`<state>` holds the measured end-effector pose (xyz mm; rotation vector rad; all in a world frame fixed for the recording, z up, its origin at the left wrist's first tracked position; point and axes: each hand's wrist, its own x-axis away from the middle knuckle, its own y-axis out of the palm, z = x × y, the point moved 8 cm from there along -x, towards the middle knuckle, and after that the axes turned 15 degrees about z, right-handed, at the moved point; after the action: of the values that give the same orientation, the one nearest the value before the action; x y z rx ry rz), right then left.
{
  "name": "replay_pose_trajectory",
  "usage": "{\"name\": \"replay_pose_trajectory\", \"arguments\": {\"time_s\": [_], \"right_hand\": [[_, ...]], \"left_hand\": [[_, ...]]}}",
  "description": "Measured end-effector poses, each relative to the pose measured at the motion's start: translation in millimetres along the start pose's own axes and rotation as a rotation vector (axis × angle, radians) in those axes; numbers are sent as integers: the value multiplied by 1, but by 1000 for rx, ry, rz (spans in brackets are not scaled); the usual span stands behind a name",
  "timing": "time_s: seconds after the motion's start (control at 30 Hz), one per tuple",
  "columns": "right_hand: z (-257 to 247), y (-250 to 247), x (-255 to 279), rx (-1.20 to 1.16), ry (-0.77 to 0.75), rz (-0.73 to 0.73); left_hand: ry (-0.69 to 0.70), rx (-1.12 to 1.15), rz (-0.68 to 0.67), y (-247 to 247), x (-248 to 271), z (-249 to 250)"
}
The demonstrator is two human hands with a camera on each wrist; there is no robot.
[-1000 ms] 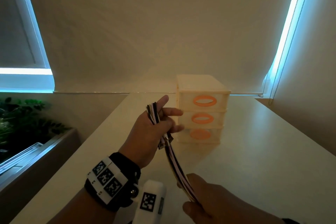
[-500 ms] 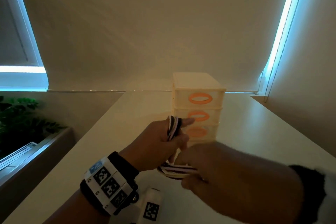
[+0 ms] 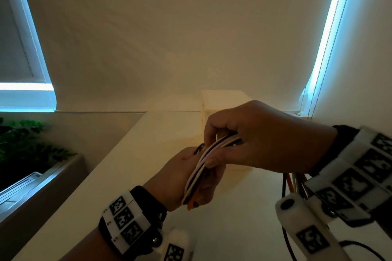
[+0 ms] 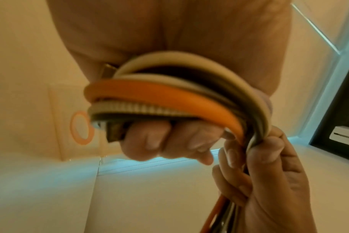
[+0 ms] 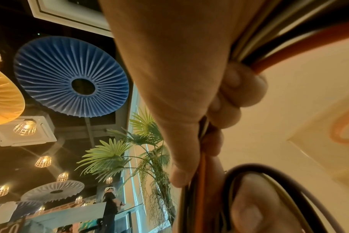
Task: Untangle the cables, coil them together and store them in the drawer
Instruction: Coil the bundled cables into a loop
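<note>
The drawer unit (image 3: 220, 99) stands on the surface (image 3: 148, 154), behind both hands. The right hand (image 3: 261, 140) is above and right of the left hand (image 3: 186, 176). The cables (image 3: 203, 165) run between them.

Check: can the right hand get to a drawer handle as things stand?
Probably not yet. The right hand grips the cables with the left hand, in front of the drawer unit; no free fingers.

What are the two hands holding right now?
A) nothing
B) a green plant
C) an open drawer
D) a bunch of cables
D: the left hand has the cables looped around its fingers, and the right hand pinches the same bundle.
</note>
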<state>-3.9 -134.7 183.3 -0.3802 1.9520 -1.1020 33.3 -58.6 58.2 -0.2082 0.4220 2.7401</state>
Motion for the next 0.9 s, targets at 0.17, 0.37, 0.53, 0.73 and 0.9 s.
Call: {"name": "replay_pose_trajectory", "arguments": {"time_s": [0.17,0.37,0.53,0.73,0.9], "right_hand": [[6,-1,-11,-80,1,16],[29,9,-19,-200,51,77],[50,20,-16,-341,119,173],[48,45,-8,-489,85,200],[46,54,-7,-605,109,101]], "left_hand": [[-129,267,-172,13,2,-6],[-81,301,-242,23,12,-1],[-92,394,-291,40,19,0],[-39,504,-232,34,19,13],[12,525,-200,26,16,19]]}}
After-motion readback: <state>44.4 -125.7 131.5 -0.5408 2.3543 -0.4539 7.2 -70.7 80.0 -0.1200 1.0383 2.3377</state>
